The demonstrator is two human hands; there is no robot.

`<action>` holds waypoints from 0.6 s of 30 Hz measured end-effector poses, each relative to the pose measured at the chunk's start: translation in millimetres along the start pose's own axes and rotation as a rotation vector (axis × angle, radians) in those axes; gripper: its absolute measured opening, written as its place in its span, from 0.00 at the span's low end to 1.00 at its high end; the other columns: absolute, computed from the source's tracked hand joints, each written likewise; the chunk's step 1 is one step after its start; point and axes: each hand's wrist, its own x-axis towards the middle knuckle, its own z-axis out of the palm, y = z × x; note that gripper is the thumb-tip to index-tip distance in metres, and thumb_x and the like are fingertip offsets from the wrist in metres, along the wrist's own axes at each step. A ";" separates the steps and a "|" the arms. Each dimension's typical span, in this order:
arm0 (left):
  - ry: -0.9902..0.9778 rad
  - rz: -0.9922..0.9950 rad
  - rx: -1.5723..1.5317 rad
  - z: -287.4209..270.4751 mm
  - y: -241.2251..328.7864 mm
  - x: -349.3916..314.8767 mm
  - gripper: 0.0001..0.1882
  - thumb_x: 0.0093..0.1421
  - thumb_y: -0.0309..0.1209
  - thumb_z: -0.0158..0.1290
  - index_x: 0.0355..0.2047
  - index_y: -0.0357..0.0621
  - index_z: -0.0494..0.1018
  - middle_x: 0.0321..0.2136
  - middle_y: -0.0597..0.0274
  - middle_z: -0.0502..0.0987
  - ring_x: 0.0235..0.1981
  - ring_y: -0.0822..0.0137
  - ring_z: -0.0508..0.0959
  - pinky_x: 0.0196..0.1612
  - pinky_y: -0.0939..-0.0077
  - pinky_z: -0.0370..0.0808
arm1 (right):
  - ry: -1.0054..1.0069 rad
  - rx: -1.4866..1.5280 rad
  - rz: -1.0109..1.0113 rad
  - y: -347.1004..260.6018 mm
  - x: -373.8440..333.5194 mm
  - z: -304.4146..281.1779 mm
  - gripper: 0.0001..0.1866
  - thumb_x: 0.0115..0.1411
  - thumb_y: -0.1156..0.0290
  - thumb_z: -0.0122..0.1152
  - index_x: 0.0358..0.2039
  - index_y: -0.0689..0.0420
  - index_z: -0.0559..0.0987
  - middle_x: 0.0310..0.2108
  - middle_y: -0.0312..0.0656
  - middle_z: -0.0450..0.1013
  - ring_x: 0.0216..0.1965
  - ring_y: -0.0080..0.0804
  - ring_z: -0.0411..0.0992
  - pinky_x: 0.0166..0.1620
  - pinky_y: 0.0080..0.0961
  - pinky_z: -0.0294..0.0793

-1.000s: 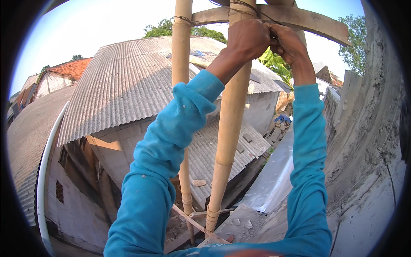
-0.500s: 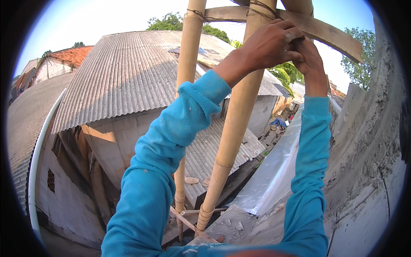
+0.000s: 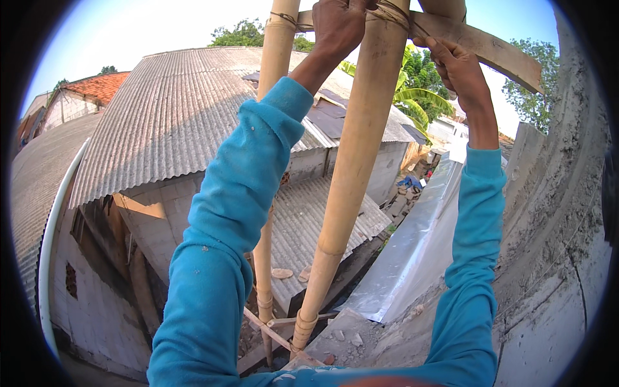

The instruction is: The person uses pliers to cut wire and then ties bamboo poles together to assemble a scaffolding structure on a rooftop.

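Two upright bamboo poles stand before me, the thick near pole and a thinner far pole. A wooden plank crosses them near the top. Dark binding wire is wrapped around the thick pole at the plank. On the pole's left side, my left hand is closed, its fingertips partly cut off by the upper edge; what it grips is hidden. To the right, just below the plank, my right hand pinches a thin strand of the wire between thumb and finger.
Below left spreads a corrugated roof, with a lower corrugated roof behind the poles. A rough concrete wall rises close on my right. Beside it lies a shiny metal sheet. Thin sticks cross the poles' lower ends.
My hands were together right of the thick pole and have separated. The left went up and left to the pole's other side; the right stays near the plank, slightly lower. The view shifted a little.
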 end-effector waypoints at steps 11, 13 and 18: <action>0.323 -0.275 -0.507 49.5 -39.8 -3.8 0.22 0.70 0.37 0.43 0.32 0.32 0.80 0.29 0.53 0.81 0.32 0.63 0.78 0.40 0.69 0.73 | -0.210 0.310 -0.148 -30.5 -26.1 -14.1 0.21 0.68 0.67 0.56 0.60 0.58 0.73 0.34 0.36 0.73 0.35 0.20 0.73 0.39 0.21 0.81; 0.280 -0.250 -0.512 45.8 -42.1 -4.5 0.22 0.70 0.37 0.43 0.32 0.31 0.80 0.29 0.52 0.81 0.32 0.64 0.78 0.40 0.70 0.73 | -0.284 0.455 -0.167 -26.1 -22.4 -20.2 0.23 0.67 0.68 0.56 0.61 0.58 0.71 0.38 0.38 0.74 0.39 0.22 0.73 0.44 0.24 0.81; 0.183 -0.226 -0.564 33.7 -42.5 -3.9 0.22 0.70 0.36 0.43 0.33 0.30 0.79 0.30 0.52 0.82 0.33 0.64 0.79 0.41 0.70 0.74 | -0.192 0.438 -0.169 14.1 -3.8 -18.8 0.27 0.66 0.71 0.57 0.65 0.57 0.66 0.46 0.41 0.75 0.44 0.26 0.75 0.50 0.26 0.79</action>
